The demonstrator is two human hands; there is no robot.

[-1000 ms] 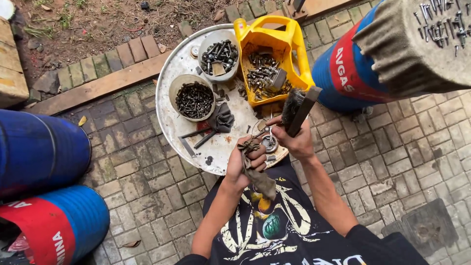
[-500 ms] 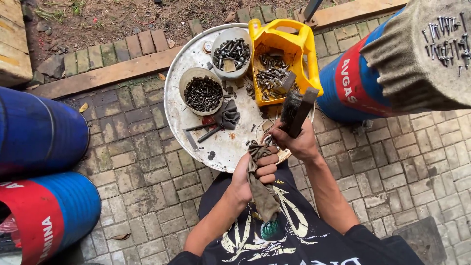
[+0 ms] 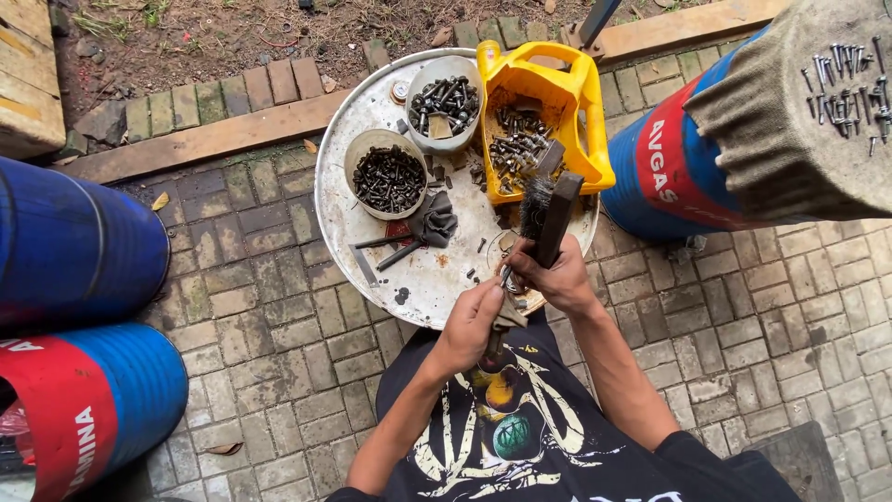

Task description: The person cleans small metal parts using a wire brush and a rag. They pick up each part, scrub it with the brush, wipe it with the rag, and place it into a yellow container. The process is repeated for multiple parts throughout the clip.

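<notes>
My right hand (image 3: 557, 277) grips a dark block-shaped wire brush (image 3: 554, 210), bristles facing left, over the near edge of a round metal tray (image 3: 364, 244). Just beside it, my left hand (image 3: 469, 325) is closed on a greyish rag (image 3: 506, 321) and pinches a small metal part (image 3: 506, 275) up against the right hand. Both hands meet above my black printed shirt. On the tray stand two round tubs of dark bolts (image 3: 388, 177) (image 3: 444, 98) and a cut-open yellow jug (image 3: 595, 130) holding more bolts.
A dark rag (image 3: 433, 219) and thin metal tools (image 3: 383, 247) lie mid-tray. Blue drums lie at the left (image 3: 74, 242) (image 3: 102, 409), and a blue-and-red drum (image 3: 669, 177) at the right. A cloth-covered top (image 3: 780, 139) at the upper right carries several screws (image 3: 841, 84). A wooden plank (image 3: 204, 139) edges the brick paving.
The rag that hung down from my left hand is now bunched in it. The hands have drawn closer, and the brush stays raised above them.
</notes>
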